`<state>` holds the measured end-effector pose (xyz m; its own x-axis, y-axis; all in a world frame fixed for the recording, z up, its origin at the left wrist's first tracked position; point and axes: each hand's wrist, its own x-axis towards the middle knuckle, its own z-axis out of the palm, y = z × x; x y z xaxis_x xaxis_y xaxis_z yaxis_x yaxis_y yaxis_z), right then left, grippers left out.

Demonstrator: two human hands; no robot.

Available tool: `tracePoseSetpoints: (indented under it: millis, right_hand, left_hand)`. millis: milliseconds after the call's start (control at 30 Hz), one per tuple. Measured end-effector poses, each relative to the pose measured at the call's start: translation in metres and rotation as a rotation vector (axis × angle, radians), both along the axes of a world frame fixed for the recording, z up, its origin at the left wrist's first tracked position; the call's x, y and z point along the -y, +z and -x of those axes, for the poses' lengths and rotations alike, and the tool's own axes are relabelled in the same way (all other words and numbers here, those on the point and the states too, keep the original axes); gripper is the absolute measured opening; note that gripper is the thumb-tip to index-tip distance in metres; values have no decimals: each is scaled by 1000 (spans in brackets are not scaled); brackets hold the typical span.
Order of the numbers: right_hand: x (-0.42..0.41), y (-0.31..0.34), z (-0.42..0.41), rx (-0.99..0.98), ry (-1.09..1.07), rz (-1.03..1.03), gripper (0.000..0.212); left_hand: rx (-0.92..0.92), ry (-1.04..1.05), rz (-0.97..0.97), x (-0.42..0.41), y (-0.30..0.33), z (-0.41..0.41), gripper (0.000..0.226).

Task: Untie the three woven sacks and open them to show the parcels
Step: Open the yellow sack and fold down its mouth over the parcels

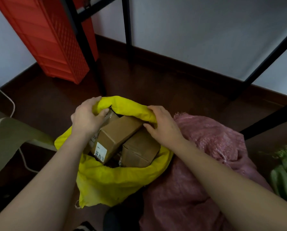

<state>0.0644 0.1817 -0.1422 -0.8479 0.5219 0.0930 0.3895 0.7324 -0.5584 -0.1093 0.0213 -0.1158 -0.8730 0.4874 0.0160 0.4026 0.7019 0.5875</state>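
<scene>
Yellow sack [116,180] on the floor is open, cardboard parcels [117,130] showing. Left hand [87,115] and right hand [162,126] both grip its rolled rim, folding it down. Next I'd guess the pink sack [211,147] beside it, mouth looks bunched.

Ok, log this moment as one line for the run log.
yellow sack: open, cardboard boxes showing | left hand, right hand: both grip far rim | pink sack: beside, not opened
</scene>
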Motion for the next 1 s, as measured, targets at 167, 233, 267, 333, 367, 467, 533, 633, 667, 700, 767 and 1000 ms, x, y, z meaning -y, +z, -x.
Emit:
tracePoseSetpoints:
  millis: [167, 233, 267, 333, 367, 467, 533, 633, 667, 700, 767, 1000]
  right_hand:
    - [-10, -16, 11, -126, 19, 40, 36]
    - [-14, -16, 12, -213, 13, 156, 26]
    - [-16, -14, 13, -223, -6, 223, 22]
    - [-20, -9, 18, -185, -76, 365, 17]
    - [-22, -8, 21, -163, -118, 439, 19]
    - [-24, -7, 27, -126, -246, 682, 32]
    - [-21, -5, 29, -119, -331, 892, 34]
    - [-20, 0, 33, -62, -485, 1107, 29]
    - [-23, 0, 33, -46, -539, 1176, 25]
    - [-24, 2, 32, -31, -585, 1242, 22]
    - [-27, 2, 33, 19, -612, 1300, 22]
    - [-35, -4, 35, 39, -492, 863, 17]
  left_hand:
    - [-2, 9, -105, -5, -11, 17, 20]
    - [-4, 9, -139, -7, -8, 21, 14]
    - [1, 17, -144, -8, -6, 22, 14]
    - [57, 20, -159, -9, -5, 25, 14]
    - [108, 16, -173, -9, -6, 27, 14]
    - [255, 81, -223, -8, -6, 31, 10]
    - [341, 171, -284, -7, -2, 34, 17]
    - [445, 203, -298, -3, 3, 38, 22]
    - [495, 212, -312, -2, 4, 39, 18]
    - [552, 227, -333, -2, 5, 38, 11]
    - [566, 239, -345, -1, 3, 37, 20]
    - [238, 124, -219, 15, -1, 41, 51]
